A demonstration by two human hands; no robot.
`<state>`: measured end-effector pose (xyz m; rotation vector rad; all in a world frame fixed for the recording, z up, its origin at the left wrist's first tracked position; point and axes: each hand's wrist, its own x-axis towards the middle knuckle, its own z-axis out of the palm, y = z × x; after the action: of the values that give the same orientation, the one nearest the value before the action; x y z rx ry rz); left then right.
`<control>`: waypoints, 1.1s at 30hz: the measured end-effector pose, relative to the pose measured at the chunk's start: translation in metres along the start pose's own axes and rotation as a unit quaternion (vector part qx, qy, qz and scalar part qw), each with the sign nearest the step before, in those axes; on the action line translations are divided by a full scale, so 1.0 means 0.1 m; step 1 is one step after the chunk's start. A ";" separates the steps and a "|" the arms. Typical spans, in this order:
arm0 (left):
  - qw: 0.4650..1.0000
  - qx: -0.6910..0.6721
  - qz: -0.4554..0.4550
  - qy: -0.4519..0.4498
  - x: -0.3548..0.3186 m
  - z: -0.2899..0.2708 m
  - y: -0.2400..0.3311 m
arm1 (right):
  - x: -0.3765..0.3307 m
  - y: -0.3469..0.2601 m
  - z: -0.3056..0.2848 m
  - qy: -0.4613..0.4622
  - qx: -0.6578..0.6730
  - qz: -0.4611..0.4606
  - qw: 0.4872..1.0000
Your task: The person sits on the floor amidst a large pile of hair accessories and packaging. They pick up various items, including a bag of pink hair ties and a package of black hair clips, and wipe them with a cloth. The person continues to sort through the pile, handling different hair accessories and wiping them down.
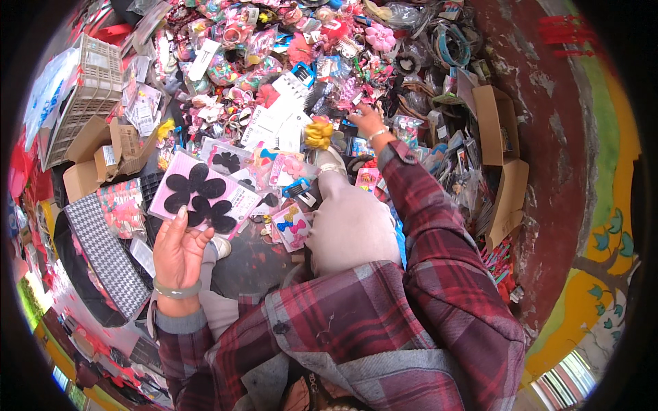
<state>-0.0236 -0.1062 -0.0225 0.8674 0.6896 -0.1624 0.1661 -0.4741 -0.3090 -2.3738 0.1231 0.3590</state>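
My left hand [179, 250] grips the lower edge of a pink card pack [164, 195] bearing two black flower-shaped felt pieces, tilted toward me. On its wrist is a green bangle. My right hand [370, 123] reaches out over the heap of hair accessories [336, 92], fingers apart and nothing visible between them; its fingertips are close to pink and dark pieces. Near it lies a yellow flower hair tie [318, 133]. Between my hands are a pack of coloured bows [291, 226], a blue-and-black carded item [297, 188] and white paper cards [277, 127].
Opened cardboard boxes stand at the left [103, 161] and right [495, 127] of the heap. A beige plastic crate [96, 82] is at far left, above a houndstooth-patterned box [110, 253]. My knee [356, 229] rises in the middle. A worn red strip [555, 137] borders the right side.
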 end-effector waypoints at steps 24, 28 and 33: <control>0.999 0.018 -0.035 0.037 0.13 0.07 -0.10 | 0.44 0.30 0.20 -0.239 -0.238 0.094 0.937; 0.998 0.019 -0.031 0.045 0.11 0.08 -0.10 | -0.12 -0.05 0.38 -0.231 -0.138 0.046 0.962; 0.998 0.022 -0.028 0.049 0.11 0.06 -0.10 | -0.37 -0.48 0.20 -0.305 0.130 -0.065 0.941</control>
<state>-0.0161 -0.1159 -0.0335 0.9026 0.8047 -0.1855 0.1352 -0.4254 -0.2807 -1.9010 -0.2594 0.9329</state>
